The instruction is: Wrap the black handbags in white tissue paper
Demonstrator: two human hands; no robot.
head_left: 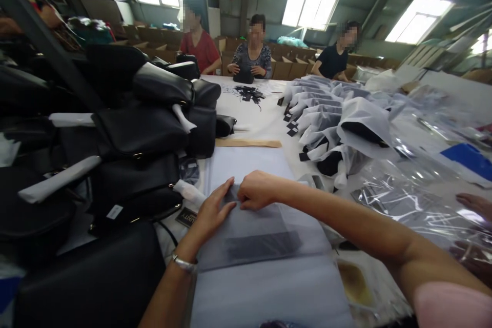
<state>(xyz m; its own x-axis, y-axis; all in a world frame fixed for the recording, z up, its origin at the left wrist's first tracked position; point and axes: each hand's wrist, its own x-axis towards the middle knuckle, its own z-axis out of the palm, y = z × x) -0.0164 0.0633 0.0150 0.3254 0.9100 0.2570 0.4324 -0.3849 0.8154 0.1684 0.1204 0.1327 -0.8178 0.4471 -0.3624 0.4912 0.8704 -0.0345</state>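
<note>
A flat grey translucent sheet or pouch (253,225) lies on a stack of pale translucent plastic bags (269,287) directly in front of me. A darker strip (263,245) shows through it near its lower edge. My right hand (257,190) is closed at the upper edge of the pouch, fingers curled and pinching there. At the upper left corner rests my left hand (216,210), a bracelet on its wrist, thumb and fingers spread apart. Exactly what lies under the right fingertips is hidden. A black tag with gold lettering (186,217) sits left of my left hand.
Black handbags (142,133) are piled high on the left. Handbags in white covers (323,113) stand in rows at the right, near clear plastic wrap (407,195). Black tags (249,94) lie farther back. Three people work across the table; another person's hand (476,205) shows at right.
</note>
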